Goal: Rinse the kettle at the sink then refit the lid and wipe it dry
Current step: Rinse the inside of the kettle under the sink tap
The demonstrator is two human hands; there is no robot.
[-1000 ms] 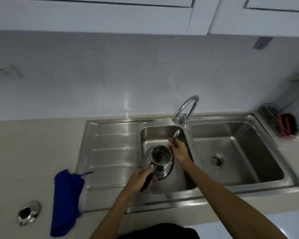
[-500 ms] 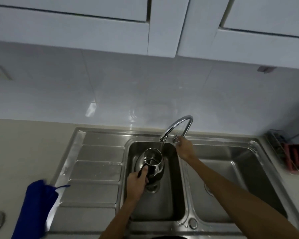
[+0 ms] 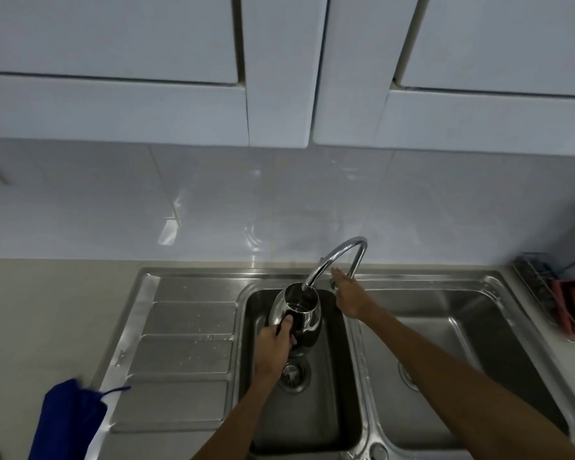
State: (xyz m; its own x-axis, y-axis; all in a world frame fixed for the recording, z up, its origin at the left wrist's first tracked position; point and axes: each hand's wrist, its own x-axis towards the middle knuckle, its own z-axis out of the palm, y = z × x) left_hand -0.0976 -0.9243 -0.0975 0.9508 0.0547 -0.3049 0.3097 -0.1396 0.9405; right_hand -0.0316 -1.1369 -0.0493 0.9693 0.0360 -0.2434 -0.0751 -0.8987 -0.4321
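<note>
1. Over the left basin of the steel sink, the left hand has its fingers wrapped around the dark handle of the lidless kettle, whose open mouth sits right under the tap spout.
2. Just right of the kettle, the right hand reaches to the tap's base — whether its fingers grip the lever I cannot tell.
3. A drain lies near the kettle, partly behind the left wrist.
4. At the near left, a blue cloth lies on the surface, overlapping the ribbed drainboard.
5. Far right — a wire rack holding something red.
</note>
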